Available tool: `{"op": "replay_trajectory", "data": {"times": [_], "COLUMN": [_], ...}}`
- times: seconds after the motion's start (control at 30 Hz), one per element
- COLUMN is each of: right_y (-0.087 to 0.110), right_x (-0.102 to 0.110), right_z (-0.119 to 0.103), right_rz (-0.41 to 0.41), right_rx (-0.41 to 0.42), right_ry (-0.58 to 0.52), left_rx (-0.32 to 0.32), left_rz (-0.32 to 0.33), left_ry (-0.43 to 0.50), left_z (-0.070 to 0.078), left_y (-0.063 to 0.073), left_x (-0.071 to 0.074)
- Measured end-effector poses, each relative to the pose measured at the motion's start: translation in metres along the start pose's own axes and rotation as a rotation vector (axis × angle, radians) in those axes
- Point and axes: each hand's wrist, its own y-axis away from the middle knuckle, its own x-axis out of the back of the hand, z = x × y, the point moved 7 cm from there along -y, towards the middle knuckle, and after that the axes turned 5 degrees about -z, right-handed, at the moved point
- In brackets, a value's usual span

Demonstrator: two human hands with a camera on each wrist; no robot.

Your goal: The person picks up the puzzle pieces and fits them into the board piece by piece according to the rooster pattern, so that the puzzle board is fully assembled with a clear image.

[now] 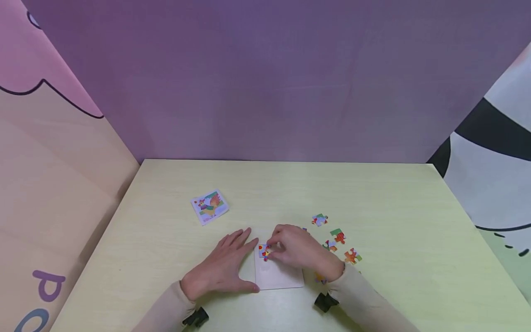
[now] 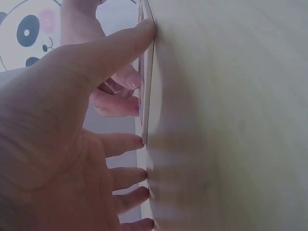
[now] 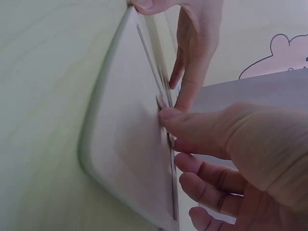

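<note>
The piece (image 1: 263, 251) lies at the tips of the right hand's thumb and index finger, which pinch its near-right edge; the left index fingertip is just to its left. The board (image 1: 284, 280) spreads beneath the right fingers, with the piece on its far-left corner. Right hand (image 1: 297, 246): thumb and index nearly together, the other fingers loosely bent, as the right wrist view shows; the head view hides them beneath the hand. Left hand (image 1: 221, 268): fingers spread, thumb wide of them, the thumb tip touching the board's near-left corner and the index tip its far-left corner. The left wrist view alone shows the board's thin side edge against the thumb, and the remaining fingertips resting on the table (image 2: 240, 125). Only the head view shows the loose pieces (image 1: 352, 256), right of the right fingers, and the picture card (image 1: 209, 206), beyond the left fingertips.
</note>
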Motion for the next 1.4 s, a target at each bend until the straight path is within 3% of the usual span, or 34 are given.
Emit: {"op": "replay_trajectory", "data": {"times": [0.27,0.47,0.63,0.93,1.17,1.4], "right_y": [-0.001,-0.004,-0.006,-0.006,-0.007,-0.002], "right_x": [-0.002,-0.003,-0.005,-0.005,-0.008,-0.005], "right_z": [-0.002,0.003,0.007,0.01,0.012,0.025], "right_rz": [0.013,0.021,0.029,0.032,0.018,0.027], "right_rx": [-0.012,-0.025,-0.056,-0.086,-0.089,-0.07], "right_ry": [-0.01,-0.099,-0.174,-0.187,-0.221,-0.323], "left_rx": [0.007,0.004,-0.034,-0.08,-0.084,-0.068], "left_rz": [-0.005,-0.009,-0.009,0.01,0.018,0.012], "left_ry": [-0.005,-0.019,-0.044,-0.126,-0.121,-0.099], "left_z": [-0.001,-0.001,0.005,0.015,0.014,0.014], "left_y": [-0.001,-0.001,0.0,0.0,0.001,0.001], "left_x": [-0.001,-0.001,0.0,0.001,0.001,0.001]}}
